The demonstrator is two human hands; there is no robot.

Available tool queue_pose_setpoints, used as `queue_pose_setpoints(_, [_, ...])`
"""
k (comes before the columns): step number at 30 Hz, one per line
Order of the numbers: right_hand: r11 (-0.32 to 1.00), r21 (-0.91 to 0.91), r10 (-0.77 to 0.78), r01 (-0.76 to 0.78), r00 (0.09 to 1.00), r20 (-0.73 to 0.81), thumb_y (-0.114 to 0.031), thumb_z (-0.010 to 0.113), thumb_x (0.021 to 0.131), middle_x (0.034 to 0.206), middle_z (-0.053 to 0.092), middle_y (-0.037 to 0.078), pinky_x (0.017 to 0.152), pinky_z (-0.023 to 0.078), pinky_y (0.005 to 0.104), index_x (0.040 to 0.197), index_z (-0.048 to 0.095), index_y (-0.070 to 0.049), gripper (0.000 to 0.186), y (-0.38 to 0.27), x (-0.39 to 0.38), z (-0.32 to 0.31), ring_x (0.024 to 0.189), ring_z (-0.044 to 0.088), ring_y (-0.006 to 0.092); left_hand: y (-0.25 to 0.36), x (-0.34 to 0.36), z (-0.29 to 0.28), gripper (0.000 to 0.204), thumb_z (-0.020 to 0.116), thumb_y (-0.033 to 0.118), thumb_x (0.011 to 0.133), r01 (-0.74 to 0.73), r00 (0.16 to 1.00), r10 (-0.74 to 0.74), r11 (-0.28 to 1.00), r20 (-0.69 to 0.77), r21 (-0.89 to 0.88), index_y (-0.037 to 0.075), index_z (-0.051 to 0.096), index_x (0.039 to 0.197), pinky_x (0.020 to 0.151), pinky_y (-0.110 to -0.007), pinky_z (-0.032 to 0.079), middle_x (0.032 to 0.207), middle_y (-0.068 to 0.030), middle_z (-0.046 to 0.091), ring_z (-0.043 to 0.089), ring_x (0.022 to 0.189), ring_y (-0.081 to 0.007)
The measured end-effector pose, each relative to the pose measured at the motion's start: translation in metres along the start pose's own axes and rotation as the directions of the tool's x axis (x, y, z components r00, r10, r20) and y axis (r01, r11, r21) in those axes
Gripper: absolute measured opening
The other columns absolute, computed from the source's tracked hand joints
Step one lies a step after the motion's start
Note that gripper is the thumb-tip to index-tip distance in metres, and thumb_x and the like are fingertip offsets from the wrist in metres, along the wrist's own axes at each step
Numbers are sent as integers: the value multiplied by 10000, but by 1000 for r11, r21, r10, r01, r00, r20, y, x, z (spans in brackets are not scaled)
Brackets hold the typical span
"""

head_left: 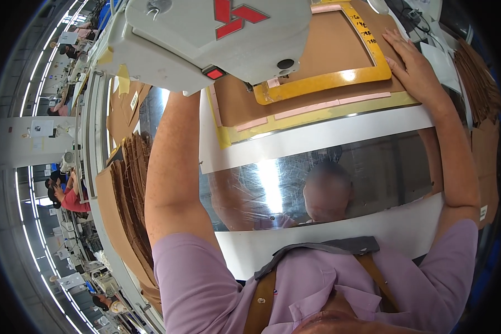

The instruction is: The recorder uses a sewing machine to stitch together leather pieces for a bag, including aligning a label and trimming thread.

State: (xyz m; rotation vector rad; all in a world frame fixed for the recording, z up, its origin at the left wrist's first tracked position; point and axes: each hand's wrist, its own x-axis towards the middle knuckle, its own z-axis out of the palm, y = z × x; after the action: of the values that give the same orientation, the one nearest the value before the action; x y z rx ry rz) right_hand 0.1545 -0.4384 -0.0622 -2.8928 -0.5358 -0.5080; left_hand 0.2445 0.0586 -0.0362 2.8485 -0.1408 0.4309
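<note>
My right hand (408, 67) lies with extended fingers on brown sheet material (234, 103), at the right edge of a yellow frame (359, 74). Beneath is a pale-yellow board (398, 99) bordered with pink strips. My left forearm (172, 150) reaches up beneath the white sewing machine head (206, 39), which hides my left hand and its fingers. The frame sits just right of the machine's needle area.
A reflective metal plate (234, 197) crosses the white worktop (245, 247) before me. Brown pieces are stacked left (125, 206) and right (473, 83). Cables (414, 25) run at back right. Co-workers (72, 197) sit at machines along the far left.
</note>
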Motion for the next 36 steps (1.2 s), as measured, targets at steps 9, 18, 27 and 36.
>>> queue_pose_setpoints(9, [998, 21, 52, -52, 999, 3, -469, 520, 1044, 1561, 482, 145, 1258, 279, 409, 1518, 489, -124, 586, 1, 0, -1, 1467, 425, 277, 10, -35, -12, 421, 737, 316, 936, -52, 998, 53, 999, 23, -6, 42, 692, 1252, 994, -410, 512, 1219, -158, 728, 686, 1133, -325])
queue_pose_setpoints(18, [999, -38, 26, -27, 1000, -13, -485, 513, 1044, 1571, 464, 158, 1263, 268, 408, 1523, 477, -110, 610, 6, 0, 5, 1478, 408, 275, 41, -111, -53, 393, 755, 255, 925, -56, 998, 55, 976, -9, -210, 32, 698, 1244, 976, -394, 530, 1163, -159, 749, 715, 1073, -321])
queue_pose_setpoints(27, [989, 148, 14, 3, 994, -109, -414, 578, 1029, 1582, 445, 169, 1197, 347, 408, 1486, 505, -52, 588, -1, -4, -1, 1464, 415, 317, 76, -207, -53, 736, 534, 513, 975, -321, 926, 313, 947, 212, 4, 52, 444, 1542, 1232, -510, 201, 1575, -186, 462, 398, 1490, -322])
queue_pose_setpoints(36, [993, 120, -13, -1, 993, 119, -312, 541, 1040, 1547, 482, 166, 1235, 305, 449, 1458, 514, -33, 504, -30, -67, -65, 1454, 432, 304, 79, -212, -55, 623, 570, 423, 991, -407, 901, 403, 913, 160, -7, 23, 537, 1469, 1243, -502, 205, 1510, -171, 548, 455, 1459, -326])
